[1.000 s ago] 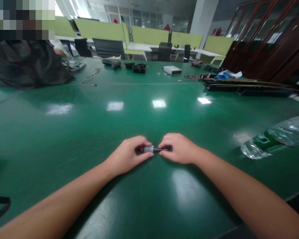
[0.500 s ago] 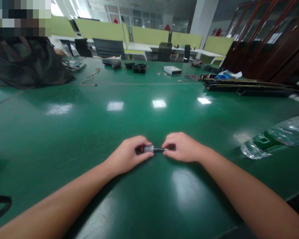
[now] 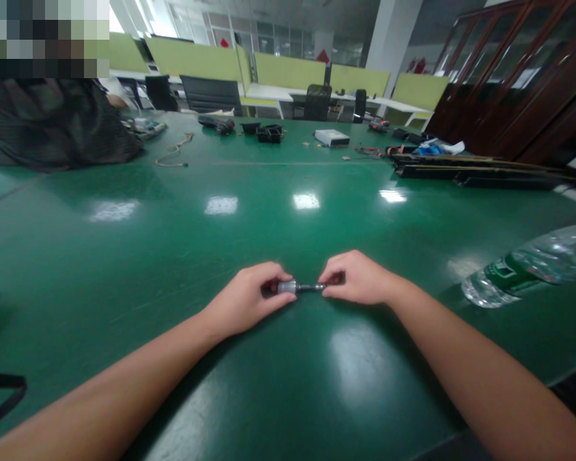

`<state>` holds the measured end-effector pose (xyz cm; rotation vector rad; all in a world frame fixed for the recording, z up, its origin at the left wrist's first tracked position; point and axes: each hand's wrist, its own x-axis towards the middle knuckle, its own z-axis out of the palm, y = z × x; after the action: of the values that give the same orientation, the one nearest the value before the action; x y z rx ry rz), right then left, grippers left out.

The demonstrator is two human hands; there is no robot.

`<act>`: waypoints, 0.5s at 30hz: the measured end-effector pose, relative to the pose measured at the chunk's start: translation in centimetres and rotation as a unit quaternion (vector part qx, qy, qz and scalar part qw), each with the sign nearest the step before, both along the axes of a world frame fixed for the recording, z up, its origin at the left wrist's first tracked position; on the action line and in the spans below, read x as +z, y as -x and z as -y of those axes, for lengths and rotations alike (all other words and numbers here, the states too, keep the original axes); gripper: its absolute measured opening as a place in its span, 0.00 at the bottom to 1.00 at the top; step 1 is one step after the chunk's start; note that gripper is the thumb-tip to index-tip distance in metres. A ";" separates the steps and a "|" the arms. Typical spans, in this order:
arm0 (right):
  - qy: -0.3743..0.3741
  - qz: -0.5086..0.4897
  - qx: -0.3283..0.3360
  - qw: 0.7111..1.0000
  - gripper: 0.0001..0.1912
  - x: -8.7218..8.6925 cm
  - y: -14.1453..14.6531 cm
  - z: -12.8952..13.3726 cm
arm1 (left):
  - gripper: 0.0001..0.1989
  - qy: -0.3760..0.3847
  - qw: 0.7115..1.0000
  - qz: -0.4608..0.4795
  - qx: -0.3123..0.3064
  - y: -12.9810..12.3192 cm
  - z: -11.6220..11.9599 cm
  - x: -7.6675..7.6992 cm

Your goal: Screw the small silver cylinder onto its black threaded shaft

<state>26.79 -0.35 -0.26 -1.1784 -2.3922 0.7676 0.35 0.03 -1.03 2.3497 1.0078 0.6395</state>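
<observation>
Just above the green tabletop lies a small screwdriver-like tool [image 3: 308, 288], with a grey cylindrical handle at the left and a thin dark shaft running right. My left hand [image 3: 247, 298] is closed, its thumb and fingers pinching the handle; the handle's far left end is hidden in the grip. At the shaft's right end, my right hand [image 3: 358, 278] pinches the shiny tip between thumb and fingers. Whether the tip is a separate bit is too small to tell.
A clear plastic bottle [image 3: 523, 269] with a green label lies at the right. A dark bag [image 3: 52, 128] stands back left. Farther off are a cable [image 3: 173, 153], black parts [image 3: 269, 132], a white box [image 3: 331, 137] and long dark strips [image 3: 480, 169].
My right hand has shifted slightly right and a little up, away from my left hand, so more of the thin shaft shows. My left hand stays in place on the handle.
</observation>
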 end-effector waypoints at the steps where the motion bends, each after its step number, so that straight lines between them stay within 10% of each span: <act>1: -0.013 -0.008 -0.003 1.000 0.07 -0.2 0.6 0.1 | 0.10 0.001 1.000 -0.001 -0.001 0.0 0.0 0.0; 15: -0.121 -0.015 -0.006 0.993 0.07 -1.4 3.2 0.5 | 0.09 0.000 1.000 -0.011 -0.014 0.0 0.2 0.1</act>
<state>23.55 -0.86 -1.69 -1.0744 -2.3709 0.4713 0.40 -0.12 -0.90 2.3717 0.9834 0.6049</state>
